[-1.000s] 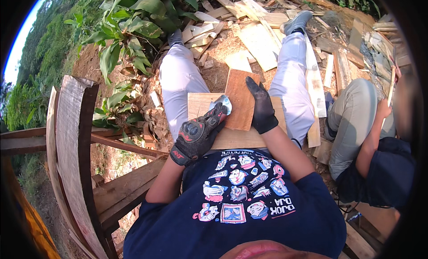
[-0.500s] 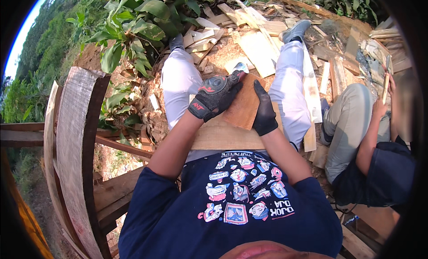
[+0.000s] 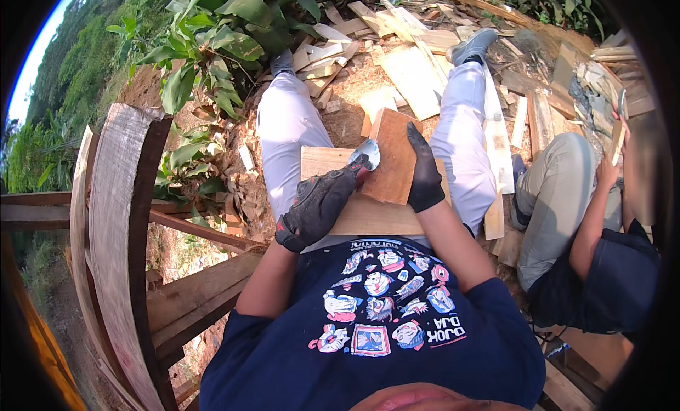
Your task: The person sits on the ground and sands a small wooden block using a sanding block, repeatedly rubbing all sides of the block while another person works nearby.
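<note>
Head view: the left hand (image 3: 320, 207), in a dark glove, is closed tight around the handle of a metal blade (image 3: 369, 153), whose edge rests against the near side of a reddish wood block (image 3: 392, 156). The right hand (image 3: 423, 177), also gloved in black, lies flat with fingers stretched up the block's right edge, pressing it rather than gripping round it. The block stands tilted on a pale board (image 3: 361, 209) that lies across the person's lap, between the two hands and the thighs in light trousers.

Beyond the knees the ground is bare dirt strewn with wood offcuts (image 3: 414, 75) and thin slats, reaching out to the grey shoes. Broad green leaves (image 3: 212, 46) crowd in at the upper left. On the left a curved plank frame (image 3: 113, 220) stands close beside the person's arm. To the right another person (image 3: 588, 241) sits hunched in grey trousers and a dark top, their hand raised with a small piece of wood, well apart from the block.
</note>
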Motion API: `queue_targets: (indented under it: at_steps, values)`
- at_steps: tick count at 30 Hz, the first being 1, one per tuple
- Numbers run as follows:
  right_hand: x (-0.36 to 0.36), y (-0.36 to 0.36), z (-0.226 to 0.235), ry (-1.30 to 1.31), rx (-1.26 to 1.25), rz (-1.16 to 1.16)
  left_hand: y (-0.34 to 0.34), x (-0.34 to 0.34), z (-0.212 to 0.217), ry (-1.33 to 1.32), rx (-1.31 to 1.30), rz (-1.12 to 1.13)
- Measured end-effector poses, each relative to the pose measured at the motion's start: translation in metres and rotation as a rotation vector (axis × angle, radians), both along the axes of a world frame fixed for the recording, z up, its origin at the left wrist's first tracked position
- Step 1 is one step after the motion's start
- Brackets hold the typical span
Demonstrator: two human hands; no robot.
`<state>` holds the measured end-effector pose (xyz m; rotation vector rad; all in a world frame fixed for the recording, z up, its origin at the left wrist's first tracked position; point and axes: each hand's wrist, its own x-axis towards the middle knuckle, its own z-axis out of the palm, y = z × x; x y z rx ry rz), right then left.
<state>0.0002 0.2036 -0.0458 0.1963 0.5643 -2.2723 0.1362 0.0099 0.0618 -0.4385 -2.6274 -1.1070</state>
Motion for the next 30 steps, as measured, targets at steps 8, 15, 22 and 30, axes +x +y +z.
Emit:
queue_targets:
  at_steps: [8,15,22,30]
  values:
    - [0.0,0.001,0.004,0.02,-0.032,0.008,-0.014,-0.022,-0.015,-0.689,0.505,0.221]
    - [-0.002,-0.001,-0.009,0.016,0.026,-0.05,0.01,-0.046,0.024,-0.799,0.072,0.235]
    - [0.004,-0.002,0.022,0.041,-0.113,0.036,0.028,-0.06,0.031,-0.756,-0.079,0.216]
    - [-0.003,0.001,-0.01,0.055,-0.012,-0.023,0.012,-0.055,0.002,-0.672,0.032,0.285]
